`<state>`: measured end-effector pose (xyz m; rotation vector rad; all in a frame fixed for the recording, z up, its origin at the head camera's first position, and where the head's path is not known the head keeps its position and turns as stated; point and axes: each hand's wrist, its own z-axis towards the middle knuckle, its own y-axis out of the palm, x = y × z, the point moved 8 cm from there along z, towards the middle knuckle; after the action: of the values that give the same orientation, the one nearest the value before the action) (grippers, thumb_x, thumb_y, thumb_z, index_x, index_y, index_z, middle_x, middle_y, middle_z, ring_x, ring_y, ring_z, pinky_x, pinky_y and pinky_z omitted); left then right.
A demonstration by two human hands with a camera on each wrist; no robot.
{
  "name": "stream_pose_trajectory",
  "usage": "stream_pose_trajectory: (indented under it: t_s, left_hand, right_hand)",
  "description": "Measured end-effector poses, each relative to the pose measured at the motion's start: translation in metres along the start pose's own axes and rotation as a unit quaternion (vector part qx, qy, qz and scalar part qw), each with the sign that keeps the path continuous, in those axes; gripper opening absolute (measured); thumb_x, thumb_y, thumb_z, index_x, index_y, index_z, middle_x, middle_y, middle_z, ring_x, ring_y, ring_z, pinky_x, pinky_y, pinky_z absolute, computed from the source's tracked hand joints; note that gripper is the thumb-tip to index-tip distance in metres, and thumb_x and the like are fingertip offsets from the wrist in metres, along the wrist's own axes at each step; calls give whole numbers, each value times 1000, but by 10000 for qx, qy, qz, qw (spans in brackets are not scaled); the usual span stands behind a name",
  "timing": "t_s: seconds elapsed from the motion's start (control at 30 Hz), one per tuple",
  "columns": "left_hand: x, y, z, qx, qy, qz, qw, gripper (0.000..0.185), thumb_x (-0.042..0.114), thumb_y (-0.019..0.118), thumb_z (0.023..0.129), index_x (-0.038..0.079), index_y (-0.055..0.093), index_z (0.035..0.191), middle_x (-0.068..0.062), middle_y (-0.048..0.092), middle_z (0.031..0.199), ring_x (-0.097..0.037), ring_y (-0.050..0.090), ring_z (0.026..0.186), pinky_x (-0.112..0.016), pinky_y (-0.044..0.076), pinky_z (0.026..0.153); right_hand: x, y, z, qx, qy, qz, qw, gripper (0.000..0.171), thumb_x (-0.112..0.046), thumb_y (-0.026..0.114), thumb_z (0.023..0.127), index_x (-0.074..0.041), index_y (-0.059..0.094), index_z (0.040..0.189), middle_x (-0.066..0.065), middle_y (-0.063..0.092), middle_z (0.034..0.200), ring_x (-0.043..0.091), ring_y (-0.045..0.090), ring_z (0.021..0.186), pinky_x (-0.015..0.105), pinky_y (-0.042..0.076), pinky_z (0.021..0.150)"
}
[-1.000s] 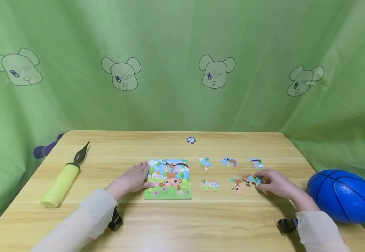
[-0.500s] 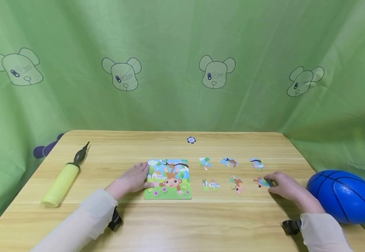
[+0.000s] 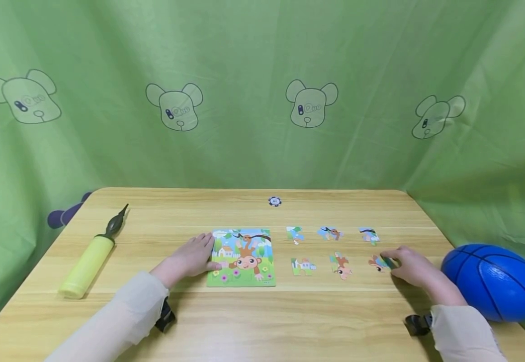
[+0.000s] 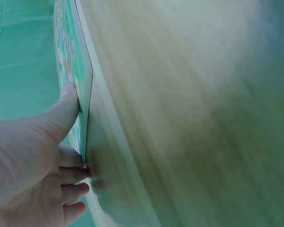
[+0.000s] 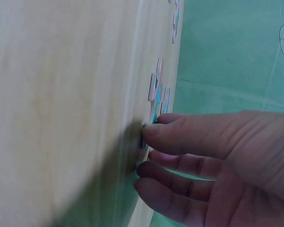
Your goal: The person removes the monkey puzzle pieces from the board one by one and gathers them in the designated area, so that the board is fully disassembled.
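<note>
In the head view, my left hand [image 3: 192, 255] rests at the left side of a square jigsaw puzzle board [image 3: 255, 256] printed with a monkey hanging upside down. Its thumb lies on top of the board, and the other fingers lie along the edge, as the left wrist view shows. On the right, my right hand [image 3: 409, 266] pinches the edge of a jigsaw piece [image 3: 377, 263] low at the tabletop. Most of that piece shows in the head view; its right end is under my fingers. Nearest to it lies another jigsaw piece [image 3: 341, 266] with part of the monkey's face.
Several loose pieces lie around: a house piece [image 3: 303, 267], a sky piece [image 3: 295, 234], a tail piece [image 3: 331, 233] and a branch piece [image 3: 368, 235]. A blue ball [image 3: 493, 281] stands far right, a yellow hand pump [image 3: 88, 266] left. A round chip [image 3: 274, 201] lies at the back.
My right hand has moved right with the jigsaw piece, away from the monkey-face piece, and turned it flatter to the table. The left hand and the board have not moved.
</note>
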<state>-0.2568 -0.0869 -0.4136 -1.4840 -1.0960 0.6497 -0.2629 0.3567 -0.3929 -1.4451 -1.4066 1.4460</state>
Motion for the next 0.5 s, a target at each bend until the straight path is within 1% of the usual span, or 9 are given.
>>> stream_pose_trajectory:
  t_s: [0.1, 0.17, 0.23, 0.3, 0.33, 0.4, 0.43, 0.5]
  left_hand:
    - [0, 0, -1, 22, 6, -29, 10000, 79, 46, 51, 90, -13, 27, 138, -27, 22, 145, -39, 20, 133, -46, 17, 109]
    - [0, 0, -1, 32, 8, -54, 10000, 79, 46, 51, 90, -13, 27, 138, -27, 22, 145, -39, 20, 133, -46, 17, 109]
    - [0, 0, -1, 60, 21, -69, 10000, 79, 45, 52, 90, -13, 27, 137, -27, 22, 145, -40, 20, 133, -46, 17, 109]
    - [-1, 1, -1, 85, 33, -54, 9999, 80, 46, 52, 90, -13, 27, 138, -27, 22, 145, -40, 20, 133, -46, 18, 109]
    - [-1, 0, -1, 105, 44, -56, 9999, 80, 46, 52, 90, -13, 27, 137, -27, 22, 144, -40, 20, 133, -46, 18, 109]
    - [-1, 0, -1, 149, 67, -63, 9998, 80, 46, 52, 90, -13, 27, 137, -27, 22, 144, -40, 20, 133, -46, 18, 109]
    - [-1, 0, -1, 175, 85, -75, 9998, 80, 45, 52, 90, -13, 27, 138, -27, 22, 145, -40, 20, 133, -46, 17, 109]
    - [0, 0, -1, 235, 144, -98, 9996, 79, 45, 52, 90, -13, 27, 137, -28, 21, 145, -40, 20, 133, -46, 17, 109]
  right_hand:
    - [-2, -2, -1, 36, -83, 80, 9999, 47, 2, 65, 75, 12, 54, 119, 33, 51, 102, 41, 52, 87, 46, 46, 67]
    - [-7, -5, -1, 121, -275, 259, 9992, 48, 0, 66, 74, 13, 53, 119, 32, 53, 102, 43, 53, 90, 49, 47, 70]
    - [-14, -10, -1, 223, -529, 511, 9970, 47, -1, 67, 76, 14, 52, 119, 33, 53, 104, 44, 53, 91, 48, 48, 70]
    - [-24, -15, 1, 285, -738, 877, 9930, 47, -3, 67, 79, 14, 51, 120, 33, 53, 106, 40, 57, 85, 44, 50, 66]
    - [-29, -17, 2, 300, -797, 1007, 9913, 47, -4, 66, 81, 13, 50, 122, 33, 53, 107, 35, 58, 82, 40, 50, 62]
    - [-40, -20, 5, 316, -852, 1250, 9880, 46, -6, 64, 84, 10, 49, 125, 32, 52, 110, 27, 59, 75, 33, 48, 55]
    - [-46, -22, 7, 340, -860, 1306, 9871, 46, -8, 64, 85, 9, 49, 126, 31, 52, 111, 22, 58, 73, 31, 47, 53]
    - [-60, -24, 12, 344, -934, 1496, 9837, 46, -9, 63, 86, 6, 49, 127, 29, 52, 112, 21, 58, 72, 33, 48, 52]
